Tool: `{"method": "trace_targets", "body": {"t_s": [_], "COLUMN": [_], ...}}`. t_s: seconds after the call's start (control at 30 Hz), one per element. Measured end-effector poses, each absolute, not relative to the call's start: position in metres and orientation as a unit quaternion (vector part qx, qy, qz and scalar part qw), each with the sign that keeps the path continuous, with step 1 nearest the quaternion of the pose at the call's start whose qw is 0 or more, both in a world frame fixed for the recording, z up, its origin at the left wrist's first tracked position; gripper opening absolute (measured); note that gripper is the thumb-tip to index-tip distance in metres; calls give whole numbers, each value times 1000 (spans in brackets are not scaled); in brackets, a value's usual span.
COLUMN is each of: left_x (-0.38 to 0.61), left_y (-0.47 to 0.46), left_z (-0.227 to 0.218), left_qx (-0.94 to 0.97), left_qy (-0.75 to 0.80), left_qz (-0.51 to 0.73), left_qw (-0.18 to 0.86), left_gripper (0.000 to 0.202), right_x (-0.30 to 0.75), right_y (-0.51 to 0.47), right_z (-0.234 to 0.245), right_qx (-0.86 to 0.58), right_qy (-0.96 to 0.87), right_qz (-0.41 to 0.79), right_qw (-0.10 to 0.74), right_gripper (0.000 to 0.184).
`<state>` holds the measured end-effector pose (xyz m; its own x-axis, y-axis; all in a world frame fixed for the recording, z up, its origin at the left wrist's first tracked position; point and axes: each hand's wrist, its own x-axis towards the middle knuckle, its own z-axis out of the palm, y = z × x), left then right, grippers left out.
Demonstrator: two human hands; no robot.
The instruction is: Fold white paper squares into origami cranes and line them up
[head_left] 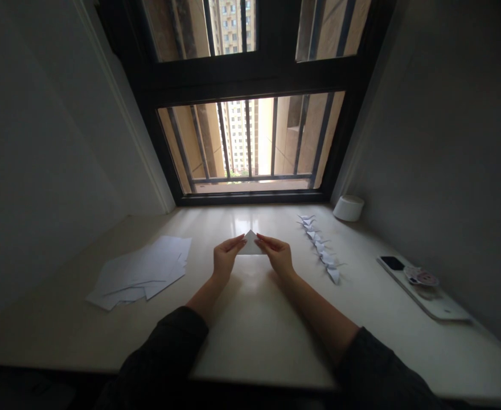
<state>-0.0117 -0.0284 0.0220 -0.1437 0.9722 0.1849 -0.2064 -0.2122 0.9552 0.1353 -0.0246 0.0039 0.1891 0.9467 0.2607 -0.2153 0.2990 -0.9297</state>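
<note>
A small piece of folded white paper [251,245], triangular with its point toward the window, is held up over the middle of the white counter. My left hand [225,256] pinches its left edge between thumb and fingers. On the opposite side, my right hand [277,254] pinches the right edge in the same way. The fingertips cover both slanted sides of the paper. To the right of my right hand, several small folded paper cranes [320,247] stand in a slanting row.
Loose white paper sheets [148,266] lie overlapping on the left. At the right are a phone [425,290] with a round grip on it and a white cup-like object [348,208] by the wall. A dark-framed window [250,198] with bars closes off the far side.
</note>
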Motion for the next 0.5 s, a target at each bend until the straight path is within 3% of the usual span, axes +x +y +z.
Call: {"method": "trace_targets", "body": {"t_s": [0.27,0.5], "left_x": [-21,-28], "left_y": [-26,-21], "left_z": [25,23], "left_qx": [531,575], "left_qy": [446,456], "left_qz": [577,521], "left_qw": [432,434], "left_gripper": [30,42], "right_x": [141,142], "right_y": [-22,-21], "right_z": [3,2], "right_qx": [-400,-401], "right_qy": [-498,-524], "right_qz": [434,439], "right_qw": [635,610], "right_gripper": [30,32]}}
